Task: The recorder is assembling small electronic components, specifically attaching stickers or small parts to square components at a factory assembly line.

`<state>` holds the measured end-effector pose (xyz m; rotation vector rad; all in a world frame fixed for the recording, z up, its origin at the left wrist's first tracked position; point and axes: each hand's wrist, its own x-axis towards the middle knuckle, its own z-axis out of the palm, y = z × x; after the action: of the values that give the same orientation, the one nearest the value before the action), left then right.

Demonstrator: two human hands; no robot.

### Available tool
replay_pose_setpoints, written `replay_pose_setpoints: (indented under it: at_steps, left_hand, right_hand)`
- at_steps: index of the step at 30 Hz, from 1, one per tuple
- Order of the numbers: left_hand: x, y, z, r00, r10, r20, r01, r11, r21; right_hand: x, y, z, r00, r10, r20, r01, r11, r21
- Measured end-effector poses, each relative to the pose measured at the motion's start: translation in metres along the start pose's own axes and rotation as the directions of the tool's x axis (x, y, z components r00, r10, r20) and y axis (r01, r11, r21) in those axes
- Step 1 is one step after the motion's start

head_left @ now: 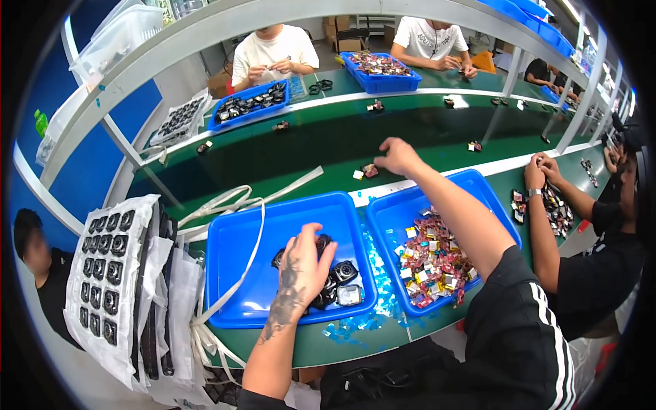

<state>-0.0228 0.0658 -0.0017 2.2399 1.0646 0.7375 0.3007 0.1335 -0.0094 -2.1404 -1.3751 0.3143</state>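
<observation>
My left hand (304,263) is over the left blue tray (232,239), fingers spread, touching or just above a cluster of black camera-like housings (344,272). One piece there shows a pale, square, screen-like face (349,295). What lies beneath the palm is hidden. My right hand (402,157) reaches across the green conveyor belt, thumb and forefinger apart with nothing visible between them. Just left of its fingertips, a small reddish circuit piece with a pale block (369,171) lies on the belt. Below my right forearm, the right blue tray (376,212) holds many red, yellow and white electronic pieces (434,260).
Stacked white foam trays (102,273) of black housings stand at left, beside loose white straps (253,253). Blue film scraps (383,301) litter the gap between trays. Co-workers sit across the belt and at right. Metal frame posts (123,140) rise along the line.
</observation>
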Motion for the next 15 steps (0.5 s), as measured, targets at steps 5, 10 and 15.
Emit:
replay_pose_setpoints:
  at_steps: [5,10,15]
  left_hand:
    - [0.002,0.008,-0.011,0.901,-0.175,0.397,0.390,-0.072,-0.918]
    - [-0.001,0.021,-0.001,0.934,-0.217,0.282,0.304,0.070,-0.950]
    - [-0.005,0.017,0.006,0.961,-0.232,0.150,0.208,0.251,-0.945]
  right_hand:
    - [-0.043,-0.013,-0.070,0.972,-0.214,0.098,0.217,0.976,-0.019]
    - [-0.084,0.046,-0.097,0.938,-0.161,0.308,0.251,0.927,-0.279]
    - [-0.108,0.051,-0.076,0.975,-0.164,0.147,0.199,0.941,-0.274]
